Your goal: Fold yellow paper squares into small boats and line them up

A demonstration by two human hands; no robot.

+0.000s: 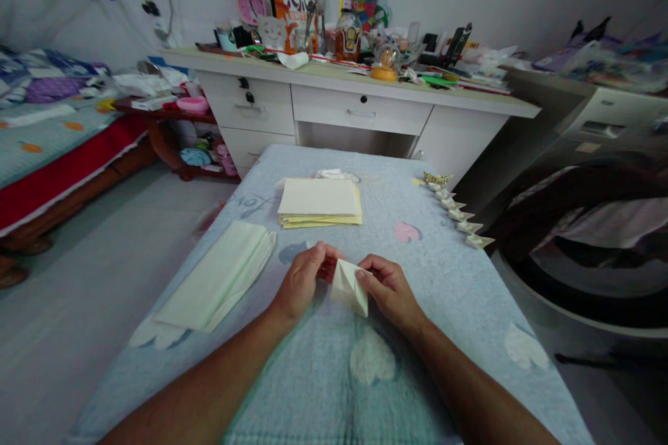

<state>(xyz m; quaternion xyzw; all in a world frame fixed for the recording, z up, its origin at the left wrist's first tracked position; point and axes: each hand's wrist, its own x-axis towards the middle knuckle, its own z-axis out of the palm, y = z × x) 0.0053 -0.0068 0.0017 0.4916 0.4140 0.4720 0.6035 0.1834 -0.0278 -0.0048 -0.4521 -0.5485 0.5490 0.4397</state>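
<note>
A small piece of folded cream paper [351,288] is held up between my two hands above the cloth-covered table. My right hand [389,288] pinches its upper right side, thumb on the front face. At its left edge is my left hand [305,278], fingers curled and partly hidden behind the paper. Creases run down the paper's face to a point at the bottom. Beyond my hands lies a stack of cream and yellow paper sheets [321,198]. Left of my left arm rests a bundle of long pale folded paper [213,274].
Several small folded paper shapes [468,227] stand in a row along the table's right edge, a patterned one [437,179] farthest away. A white desk [360,110] crowded with jars and packets stands behind. To the right is a washing machine [589,153]; a bed [67,139] is at left.
</note>
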